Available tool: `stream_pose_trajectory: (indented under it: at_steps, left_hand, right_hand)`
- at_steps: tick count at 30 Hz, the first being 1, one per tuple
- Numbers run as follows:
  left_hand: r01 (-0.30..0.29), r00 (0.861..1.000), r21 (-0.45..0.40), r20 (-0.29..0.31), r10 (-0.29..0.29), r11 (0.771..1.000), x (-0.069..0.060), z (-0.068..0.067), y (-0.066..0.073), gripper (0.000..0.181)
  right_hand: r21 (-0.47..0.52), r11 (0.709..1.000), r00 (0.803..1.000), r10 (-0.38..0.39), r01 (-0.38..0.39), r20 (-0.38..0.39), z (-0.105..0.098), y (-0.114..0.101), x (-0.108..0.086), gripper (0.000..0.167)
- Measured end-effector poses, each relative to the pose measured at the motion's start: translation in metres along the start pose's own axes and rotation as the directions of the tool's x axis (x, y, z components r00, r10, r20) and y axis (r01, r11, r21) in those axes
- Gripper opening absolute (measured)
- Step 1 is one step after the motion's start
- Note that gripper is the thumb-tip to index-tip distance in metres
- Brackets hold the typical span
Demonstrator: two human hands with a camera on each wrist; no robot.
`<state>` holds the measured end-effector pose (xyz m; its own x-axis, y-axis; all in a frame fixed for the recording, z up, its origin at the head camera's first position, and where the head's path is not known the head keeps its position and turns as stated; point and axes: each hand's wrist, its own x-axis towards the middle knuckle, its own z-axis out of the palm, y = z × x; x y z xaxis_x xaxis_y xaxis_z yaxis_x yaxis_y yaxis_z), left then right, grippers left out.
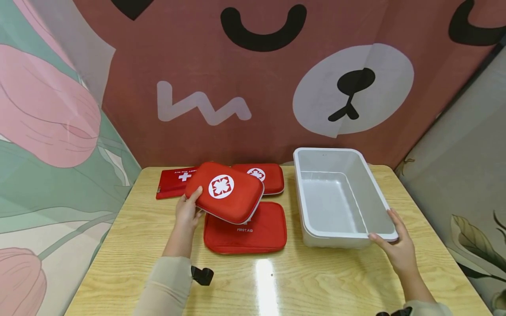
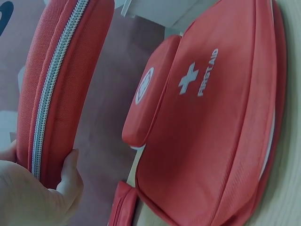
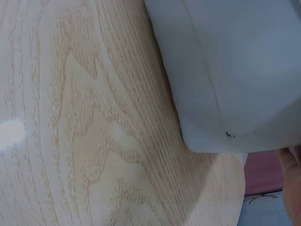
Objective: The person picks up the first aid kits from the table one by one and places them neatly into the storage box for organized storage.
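My left hand (image 1: 188,213) grips the left end of a red hard case (image 1: 245,195) with a white round emblem, held tilted above the other kits. In the left wrist view, the hand (image 2: 40,193) pinches the zippered case (image 2: 63,94) between thumb and fingers. Under it lies a red FIRST AID pouch (image 1: 245,243). My right hand (image 1: 401,248) holds the near right corner of a white bin (image 1: 336,235), thumb and fingers at the rim. In the right wrist view, the bin's side (image 3: 235,80) hides most of that hand (image 3: 292,188).
Behind the held case are a second red case (image 1: 272,177) with a round emblem and a flat red kit (image 1: 171,183) with a white cross, at the back left. The wooden table (image 1: 233,285) ends at a curtain (image 1: 272,96) with a bear print.
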<state>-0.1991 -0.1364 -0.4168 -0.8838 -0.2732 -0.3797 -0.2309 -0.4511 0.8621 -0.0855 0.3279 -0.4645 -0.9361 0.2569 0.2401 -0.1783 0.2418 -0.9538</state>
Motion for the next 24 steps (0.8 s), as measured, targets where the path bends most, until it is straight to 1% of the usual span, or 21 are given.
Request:
stream_pose_trajectory:
  at_steps: [6, 9, 11, 15, 18, 24]
  left_hand:
    - [0.0, 1.0, 0.006, 0.021, 0.0, 1.0, -0.004, 0.01, -0.001, 0.05]
    - [0.005, 1.0, 0.006, 0.017, -0.005, 1.0, -0.005, 0.015, -0.002, 0.052]
    - [0.009, 1.0, 0.018, 0.017, -0.009, 1.0, -0.006, 0.019, -0.003, 0.054]
    - [0.018, 1.0, 0.043, 0.01, -0.019, 0.999, -0.008, 0.025, -0.004, 0.057]
    - [0.023, 1.0, 0.05, 0.008, -0.023, 0.998, -0.008, 0.029, -0.005, 0.055]
    - [0.031, 0.999, 0.046, 0.035, -0.033, 0.998, -0.011, 0.037, -0.009, 0.057]
  right_hand:
    - [-0.03, 1.0, 1.0, -0.001, 0.001, -0.002, 0.0, 0.0, 0.0, 0.074]
    - [-0.05, 0.999, 1.0, -0.005, 0.005, -0.003, 0.0, -0.001, 0.0, 0.074]
    - [-0.046, 0.999, 1.0, -0.008, 0.008, -0.002, 0.0, -0.001, 0.0, 0.074]
    - [-0.026, 1.0, 1.0, -0.008, 0.008, -0.003, 0.0, -0.001, 0.0, 0.074]
    - [-0.039, 0.999, 1.0, -0.008, 0.007, -0.006, 0.0, -0.001, 0.0, 0.074]
    - [-0.057, 0.998, 1.0, 0.002, -0.002, -0.008, -0.001, 0.0, 0.0, 0.074]
